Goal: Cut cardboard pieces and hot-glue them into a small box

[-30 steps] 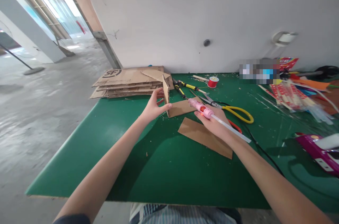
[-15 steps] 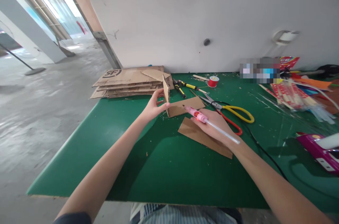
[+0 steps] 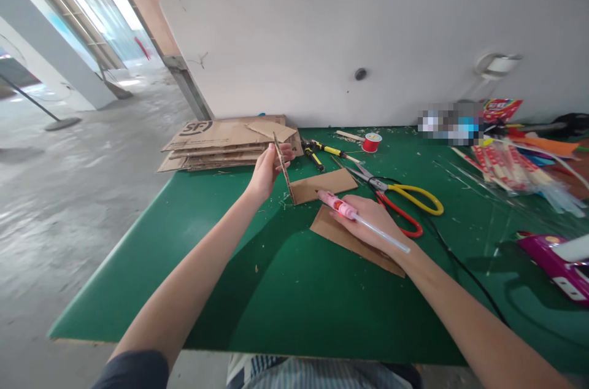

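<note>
My left hand (image 3: 265,171) grips a small upright cardboard piece (image 3: 281,162) that leans to the left. The lower edge of that piece meets the left end of a flat cardboard strip (image 3: 324,184). In my right hand (image 3: 368,217) is a pink hot glue gun (image 3: 338,204), pen-shaped, with a clear glue stick (image 3: 381,234) sticking out of its back. The gun's dark tip points at the flat strip. Under my right hand lies a second cardboard strip (image 3: 343,238), partly covered. Scissors (image 3: 405,192) with yellow and red handles lie open just beyond that hand.
Stacked cardboard sheets (image 3: 221,134) sit at the back left. Behind the strips are yellow-black pliers (image 3: 315,157) and a red thread spool (image 3: 372,142). Plastic-wrapped packets (image 3: 510,168) and a purple device (image 3: 552,263) stand at right. A white board (image 3: 299,57) closes the back; a person is behind it.
The top of the upright cardboard piece has tipped left, and my left hand has moved up and away with it. My right hand with the glue gun has shifted slightly downward.
</note>
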